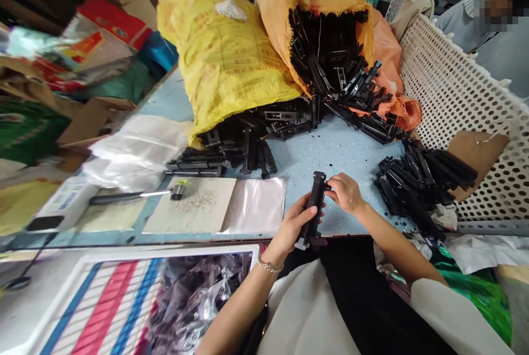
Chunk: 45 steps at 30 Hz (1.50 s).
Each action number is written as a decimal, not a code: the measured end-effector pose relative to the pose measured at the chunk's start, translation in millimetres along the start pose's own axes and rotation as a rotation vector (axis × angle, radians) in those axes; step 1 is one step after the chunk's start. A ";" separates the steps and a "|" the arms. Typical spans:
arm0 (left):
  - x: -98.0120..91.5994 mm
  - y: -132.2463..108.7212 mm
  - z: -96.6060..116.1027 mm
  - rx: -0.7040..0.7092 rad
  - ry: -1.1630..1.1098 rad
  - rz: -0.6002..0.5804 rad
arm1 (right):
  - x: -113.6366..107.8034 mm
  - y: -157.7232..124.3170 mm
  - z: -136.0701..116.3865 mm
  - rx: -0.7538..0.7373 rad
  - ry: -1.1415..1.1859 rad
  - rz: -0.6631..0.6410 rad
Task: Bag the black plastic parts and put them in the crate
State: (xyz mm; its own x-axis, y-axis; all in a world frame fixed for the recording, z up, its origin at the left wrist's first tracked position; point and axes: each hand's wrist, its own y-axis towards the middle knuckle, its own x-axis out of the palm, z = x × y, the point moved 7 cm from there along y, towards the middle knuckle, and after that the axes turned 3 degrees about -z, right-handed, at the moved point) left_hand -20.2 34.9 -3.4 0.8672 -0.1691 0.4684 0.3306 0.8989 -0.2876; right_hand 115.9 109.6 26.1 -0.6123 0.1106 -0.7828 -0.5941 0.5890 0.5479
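Observation:
My left hand (pixel 292 228) is wrapped round a long black plastic part (pixel 314 200), holding it upright over the table's near edge. My right hand (pixel 345 192) pinches the upper right side of the same part with its fingertips. Just to the right lies a pile of similar black parts (pixel 413 184). More of them spill from a yellow sack (pixel 223 52) and an orange sack (pixel 318 7) further back on the pale blue table (pixel 306 159).
A white perforated basket (pixel 458 101) stands at the right with a piece of cardboard (pixel 475 151) in it. Clear plastic bags (pixel 254 203), a paper sheet (pixel 194 206) and a dark tool (pixel 132 196) lie at the left. Another person sits at the far right. A striped bag (pixel 124 305) holds dark pieces.

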 end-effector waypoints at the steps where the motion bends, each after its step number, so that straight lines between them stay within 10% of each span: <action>1: 3.5 0.8 -0.9 0.002 0.036 0.004 | 1.8 -0.8 3.2 0.014 0.009 -0.011; 8: 6.9 24.1 16.5 0.222 0.377 0.183 | 19.2 -13.0 23.4 0.640 0.418 -0.018; 17: 13.1 10.0 19.0 0.089 0.334 -0.044 | -29.1 8.9 9.7 0.020 -0.093 -0.229; 25: 16.1 -4.2 34.5 0.310 0.760 0.125 | 3.4 2.8 -5.3 0.543 0.792 -0.330; 35: 11.4 -5.0 29.3 0.034 0.237 -0.025 | -37.5 38.8 -5.7 -0.003 0.118 -0.412; 42: -1.9 2.9 29.5 0.201 0.349 0.167 | -0.2 12.2 -9.4 0.593 0.645 -0.324; 45: -14.5 11.4 29.0 0.170 0.185 0.217 | 11.0 -0.5 -38.0 0.389 0.500 -0.439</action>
State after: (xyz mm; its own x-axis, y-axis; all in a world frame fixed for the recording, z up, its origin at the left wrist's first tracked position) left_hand -39.7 59.3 10.8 0.9687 -0.0229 0.2472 0.0775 0.9738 -0.2136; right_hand 89.6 80.1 28.5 -0.5806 -0.5186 -0.6277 -0.6673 0.7448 0.0019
